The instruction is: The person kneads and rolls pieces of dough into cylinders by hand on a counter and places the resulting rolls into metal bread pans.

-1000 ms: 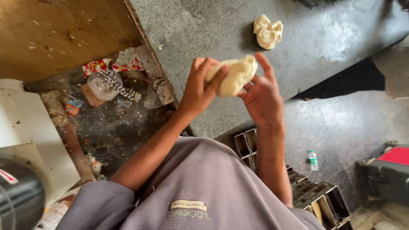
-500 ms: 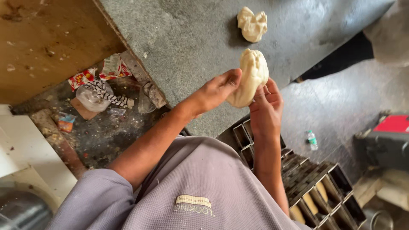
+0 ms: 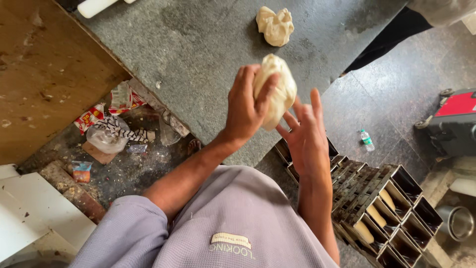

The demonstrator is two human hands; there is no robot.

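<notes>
The left hand (image 3: pixel 246 106) is gripping the dough lump (image 3: pixel 275 89) mid-shaping while the right hand (image 3: pixel 307 134), fingers spread, is brushing its underside, likely needing 1 more fold.

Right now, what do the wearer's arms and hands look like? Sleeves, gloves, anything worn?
Both hands are bare: left hand, right hand, no gloves, rings or watch visible. Forearms are uncovered. A short sleeve of a grey-lilac waffle-knit shirt shows on the left arm.

Bakery workroom, grey stone worktable (image 3: pixel 198 54), dough lump (image 3: pixel 275 26), stacked loaf tins (image 3: pixel 382 203)
</notes>
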